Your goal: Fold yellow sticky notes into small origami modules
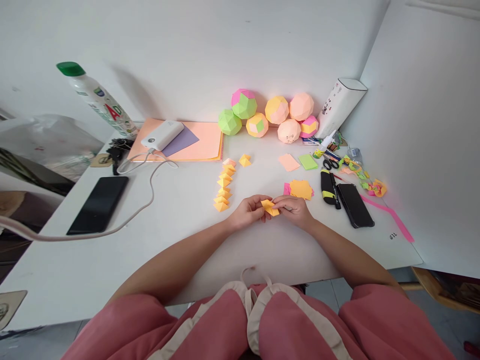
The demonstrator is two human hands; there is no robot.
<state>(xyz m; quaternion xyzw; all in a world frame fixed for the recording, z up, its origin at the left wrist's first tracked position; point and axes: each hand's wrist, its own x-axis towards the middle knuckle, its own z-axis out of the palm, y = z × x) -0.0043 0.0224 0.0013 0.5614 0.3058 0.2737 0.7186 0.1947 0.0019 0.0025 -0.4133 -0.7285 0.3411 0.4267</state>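
Observation:
Between my two hands, over the near middle of the table, is a small yellow-orange piece of folded paper point(270, 207). My left hand point(248, 212) pinches its left side, and my right hand point(296, 210) pinches its right side. Some fingertips are hidden behind the paper. Left of my hands runs a column of folded yellow paper units point(224, 182), with a peach one at its far end. One more folded unit point(245, 160) lies apart to the right of that column. Just beyond my right hand is a stack of yellow-orange paper sheets point(301, 189) with pink ones under it.
Several faceted paper balls point(277, 110) line the wall. Peach point(288, 162) and green paper point(308, 161) lie before them. At right are a cutter knife point(329, 187), scissors point(331, 163) and a phone point(354, 205). Left hold a power bank point(163, 135), cable, spray can point(98, 100) and another phone point(99, 205).

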